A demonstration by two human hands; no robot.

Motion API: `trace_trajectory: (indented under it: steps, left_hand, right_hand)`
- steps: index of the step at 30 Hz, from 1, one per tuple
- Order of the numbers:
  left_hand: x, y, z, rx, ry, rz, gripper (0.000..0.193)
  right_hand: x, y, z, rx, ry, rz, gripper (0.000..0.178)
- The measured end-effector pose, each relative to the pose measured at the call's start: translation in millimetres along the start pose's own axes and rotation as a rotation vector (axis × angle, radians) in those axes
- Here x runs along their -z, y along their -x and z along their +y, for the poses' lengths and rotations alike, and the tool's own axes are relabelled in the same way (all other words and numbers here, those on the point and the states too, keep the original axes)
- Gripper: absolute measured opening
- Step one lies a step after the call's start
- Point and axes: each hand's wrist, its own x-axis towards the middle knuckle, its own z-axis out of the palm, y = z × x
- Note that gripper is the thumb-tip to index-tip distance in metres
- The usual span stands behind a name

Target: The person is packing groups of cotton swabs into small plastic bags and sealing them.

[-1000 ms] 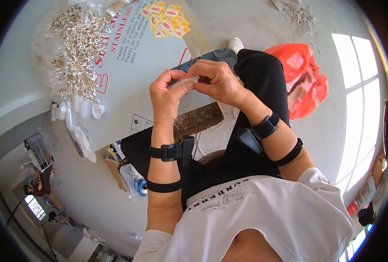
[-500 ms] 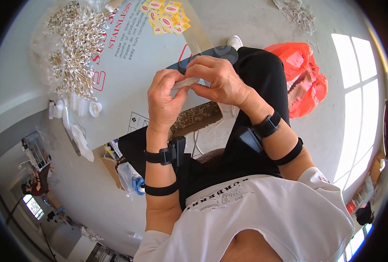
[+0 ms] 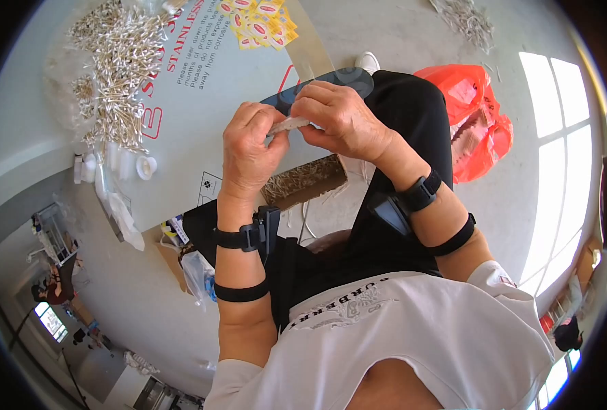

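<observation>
Over the near edge of the table, my left hand [image 3: 252,149] pinches one end of a small whitish strip [image 3: 290,124] between thumb and fingers. On its other end, my right hand [image 3: 344,123] is closed in the same way. The strip looks narrow and slightly see-through; what it is made of cannot be told. Below the hands is an open cardboard box [image 3: 317,195] with many thin pale sticks in it. A large heap of cotton swabs [image 3: 122,75] lies on clear plastic at the table's left.
Yellow and white printed cards [image 3: 266,26] lie at the far side of the table [image 3: 201,130]. Small white plastic containers [image 3: 145,166] stand by its left edge. A red plastic bag [image 3: 484,137] rests on the floor to the right, and loose sticks [image 3: 466,24] lie farther off.
My left hand has shifted slightly left and its forearm has moved outward. The strip between the hands shows straighter. My right hand has stayed nearly in place.
</observation>
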Motion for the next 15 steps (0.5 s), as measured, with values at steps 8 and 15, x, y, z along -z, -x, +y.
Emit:
trace_trajectory:
  steps: [8,15]
  left_hand:
    - [-1.9,-3.5,5.9,0.060,0.078,0.014,0.023]
    - [-5.1,2.2,-2.1,0.012,0.067,0.011,0.025]
  right_hand:
    - [-1.7,-0.1,2.2,-0.056,-0.052,0.010,0.025]
    - [-2.7,-1.0,0.0,-0.075,-0.092,0.017,0.023]
